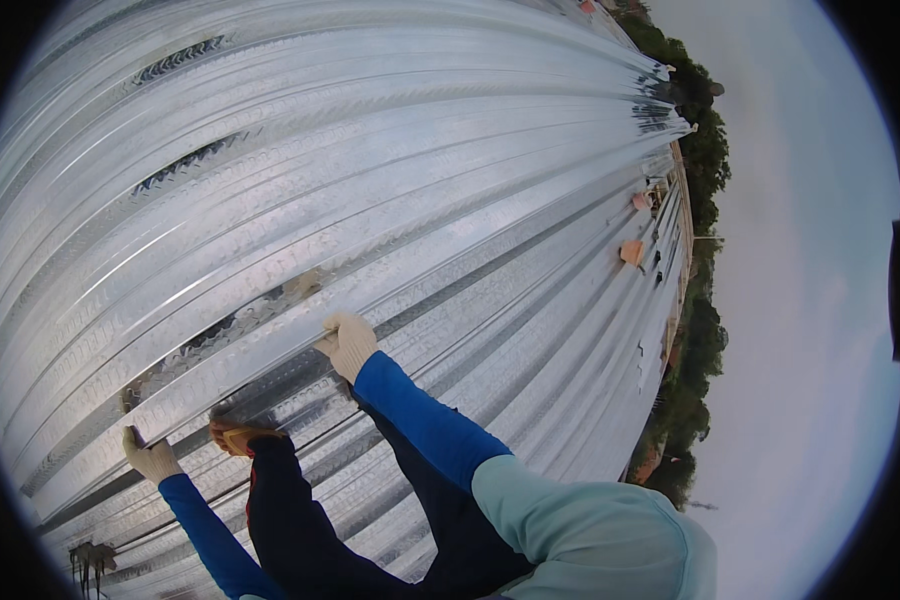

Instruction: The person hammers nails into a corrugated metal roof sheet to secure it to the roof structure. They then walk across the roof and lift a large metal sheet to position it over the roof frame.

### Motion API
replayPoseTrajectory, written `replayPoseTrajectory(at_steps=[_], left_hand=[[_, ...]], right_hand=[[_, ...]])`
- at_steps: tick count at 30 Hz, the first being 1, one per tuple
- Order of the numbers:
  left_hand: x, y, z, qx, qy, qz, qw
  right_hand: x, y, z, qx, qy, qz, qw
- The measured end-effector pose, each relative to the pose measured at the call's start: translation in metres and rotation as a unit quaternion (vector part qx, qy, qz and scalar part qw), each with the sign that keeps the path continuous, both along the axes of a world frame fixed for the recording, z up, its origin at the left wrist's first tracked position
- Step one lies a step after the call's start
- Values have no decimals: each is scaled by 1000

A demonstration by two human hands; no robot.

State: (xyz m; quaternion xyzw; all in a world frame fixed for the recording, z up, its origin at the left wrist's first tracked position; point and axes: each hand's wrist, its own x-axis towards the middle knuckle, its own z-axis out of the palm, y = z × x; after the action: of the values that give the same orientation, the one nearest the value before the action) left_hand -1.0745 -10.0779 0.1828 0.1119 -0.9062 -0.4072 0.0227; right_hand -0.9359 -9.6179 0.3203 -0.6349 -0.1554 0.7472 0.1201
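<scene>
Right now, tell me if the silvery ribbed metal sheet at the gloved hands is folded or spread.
Spread: the silvery ribbed metal sheet runs in long, unfolded ribs, pale-gloved left hand and right hand at its edge.

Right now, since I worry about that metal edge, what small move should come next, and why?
I'd probably draw the left foot back slightly: it looks close to the edge of the ribbed metal sheet, where the left hand and right hand, both gloved, take hold.
</scene>
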Motion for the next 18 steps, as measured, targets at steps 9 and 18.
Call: replayPoseTrajectory(at_steps=[9,18], left_hand=[[3,133,117,21,-109,-39,993],[66,214,128,106,-167,17,980]], right_hand=[[49,103,19,76,73,42,994],[93,-76,63,-113,93,117,982]])
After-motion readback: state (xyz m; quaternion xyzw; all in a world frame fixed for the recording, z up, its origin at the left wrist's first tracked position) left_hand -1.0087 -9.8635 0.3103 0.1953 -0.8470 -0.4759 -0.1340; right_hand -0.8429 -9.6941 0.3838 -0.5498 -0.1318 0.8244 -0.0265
